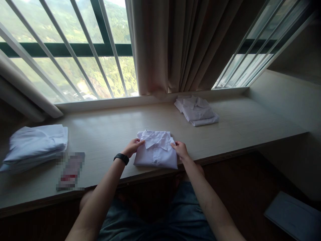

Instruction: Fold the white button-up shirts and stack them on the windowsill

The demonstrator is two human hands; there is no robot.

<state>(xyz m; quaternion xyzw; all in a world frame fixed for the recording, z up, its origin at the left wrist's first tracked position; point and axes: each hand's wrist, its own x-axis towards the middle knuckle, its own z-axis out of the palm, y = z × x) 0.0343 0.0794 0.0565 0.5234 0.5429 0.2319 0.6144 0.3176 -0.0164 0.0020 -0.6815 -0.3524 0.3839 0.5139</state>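
A white collared shirt, folded into a compact rectangle, lies at the front edge of the desk with its collar towards the window. My left hand, with a black band on the wrist, pinches its left side beside the collar. On the opposite side, my right hand grips the shirt's right edge near the collar tip. Both thumbs rest on top, while the other fingers are partly hidden by the cloth.
Folded white shirts sit at the back right of the desk. White folded clothing is stacked at the left, with a pixelated item beside it. Curtains hang before barred windows. A pale flat object lies low at the right.
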